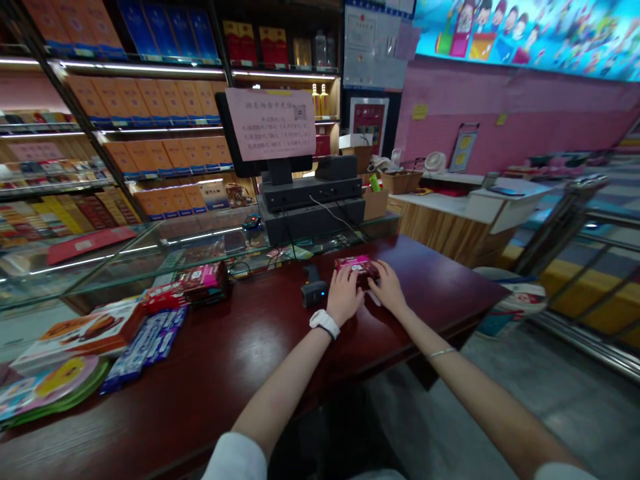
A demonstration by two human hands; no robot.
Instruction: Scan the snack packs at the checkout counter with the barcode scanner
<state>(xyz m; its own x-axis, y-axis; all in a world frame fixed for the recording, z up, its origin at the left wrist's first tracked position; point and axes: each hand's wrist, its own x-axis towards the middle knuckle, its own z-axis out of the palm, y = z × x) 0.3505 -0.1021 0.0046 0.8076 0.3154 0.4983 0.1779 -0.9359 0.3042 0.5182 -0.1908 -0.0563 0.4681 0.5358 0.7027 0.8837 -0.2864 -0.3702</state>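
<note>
A dark red and pink snack package (354, 261) lies on the red-brown table between my two hands. My left hand (345, 291), with a white watch at the wrist, rests its fingers over the package's near left side. From the right, my right hand (387, 288) grips the package's right end, fingers bent round it. What is printed on the package is too small to read. Just left of my left hand stands a black barcode scanner (314, 288) with a small blue light.
Similar red packages (203, 280), blue wrapped bars (145, 343), an orange-white box (83, 333) and a round colourful pack (60, 387) lie on the table's left. Behind is a glass counter with a sign-covered monitor (273, 127). A white bucket (515, 297) stands right, beside a metal railing (590, 333).
</note>
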